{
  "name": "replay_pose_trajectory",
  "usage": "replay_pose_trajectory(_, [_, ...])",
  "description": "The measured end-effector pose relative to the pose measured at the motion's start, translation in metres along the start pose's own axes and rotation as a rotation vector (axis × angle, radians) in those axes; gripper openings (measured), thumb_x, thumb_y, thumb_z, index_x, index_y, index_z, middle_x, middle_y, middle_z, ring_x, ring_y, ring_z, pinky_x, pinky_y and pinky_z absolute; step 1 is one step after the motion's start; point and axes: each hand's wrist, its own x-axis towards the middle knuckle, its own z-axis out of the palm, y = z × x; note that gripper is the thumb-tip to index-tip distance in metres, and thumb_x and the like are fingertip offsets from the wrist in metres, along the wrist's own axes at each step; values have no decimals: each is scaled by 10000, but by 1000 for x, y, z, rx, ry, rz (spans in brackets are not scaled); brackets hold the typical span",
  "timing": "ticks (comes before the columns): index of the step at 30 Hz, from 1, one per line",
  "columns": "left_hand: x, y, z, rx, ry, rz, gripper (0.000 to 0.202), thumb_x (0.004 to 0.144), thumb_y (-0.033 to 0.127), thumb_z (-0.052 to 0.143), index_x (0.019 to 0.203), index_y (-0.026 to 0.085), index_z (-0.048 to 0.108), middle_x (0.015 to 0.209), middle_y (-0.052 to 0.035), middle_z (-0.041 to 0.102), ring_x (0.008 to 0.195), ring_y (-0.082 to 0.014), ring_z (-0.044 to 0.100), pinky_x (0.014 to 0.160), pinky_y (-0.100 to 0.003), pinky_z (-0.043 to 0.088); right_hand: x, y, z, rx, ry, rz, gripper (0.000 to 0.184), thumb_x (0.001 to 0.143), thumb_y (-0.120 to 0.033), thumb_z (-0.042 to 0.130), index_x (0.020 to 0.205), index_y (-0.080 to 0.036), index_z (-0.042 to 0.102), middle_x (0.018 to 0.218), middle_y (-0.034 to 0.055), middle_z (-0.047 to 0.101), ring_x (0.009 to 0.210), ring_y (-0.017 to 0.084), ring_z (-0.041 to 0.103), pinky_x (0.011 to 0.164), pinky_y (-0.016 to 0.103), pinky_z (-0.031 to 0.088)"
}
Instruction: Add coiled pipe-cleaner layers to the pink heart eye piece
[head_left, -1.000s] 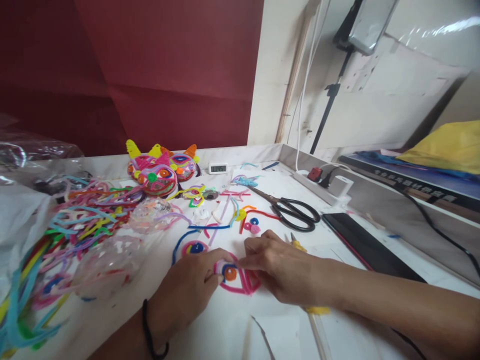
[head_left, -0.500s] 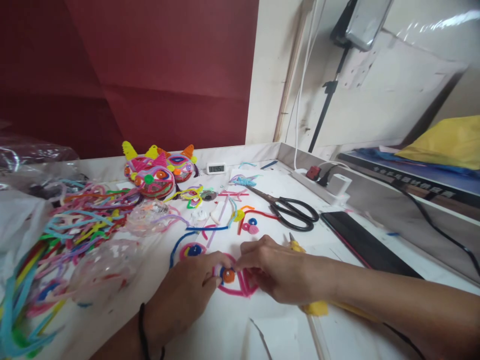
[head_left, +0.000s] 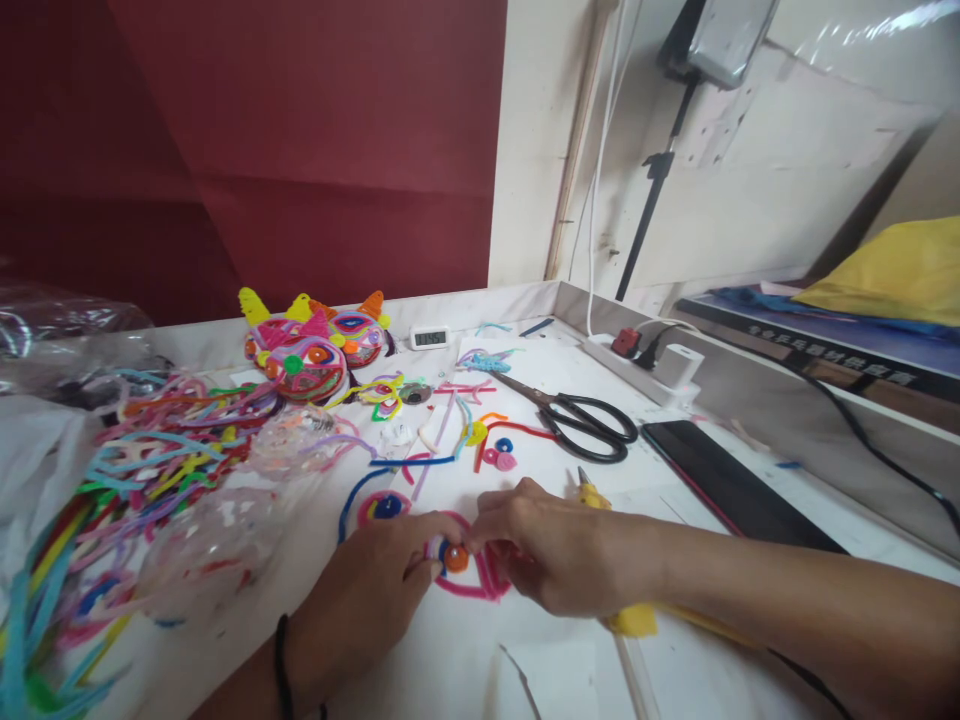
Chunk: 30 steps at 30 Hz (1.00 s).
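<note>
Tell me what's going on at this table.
A person is working pipe cleaners with bare hands. The left hand and right hand both pinch a small orange coil sitting inside a pink pipe-cleaner loop flat on the white table. Black scissors lie beyond, a loose pile of colourful pipe cleaners spreads to the left, and pipe-cleaner masks sit at the back.

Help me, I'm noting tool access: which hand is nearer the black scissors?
Right. The right hand sits just below the scissors in the picture, nearer the person. The left hand is farther off, down and to the left. Both pinch the pink pipe-cleaner piece.
</note>
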Motion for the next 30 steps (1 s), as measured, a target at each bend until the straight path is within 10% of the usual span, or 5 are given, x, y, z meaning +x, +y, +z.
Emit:
replay_pose_trajectory(11, [2,-3,-1,-4,-14,-23,322,800,160,398,987,281,632,760,33,621,690,-153,528,613,-252,335,-24,5,-9,-35,78,7,159,783,-22,561,848,-156,618,910,52,576,883,220,544,794,364,428])
replay_pose_trajectory(22, [5,-8,3,10,-42,-69,323,804,188,406,1028,298,611,693,46,585,640,-147,540,579,-249,313,-126,37,25,-609,417,-1,365,814,-137,422,1158,-137,546,1057,164,654,867,310,660,638,452,602])
replay_pose_trajectory(30, [8,-15,7,4,-46,-75,290,820,228,414,1032,300,598,772,39,616,673,-147,546,611,-251,338,-132,45,47,-701,495,121,504,753,-38,336,1239,-89,461,1159,220,607,952,311,650,674,441,617])
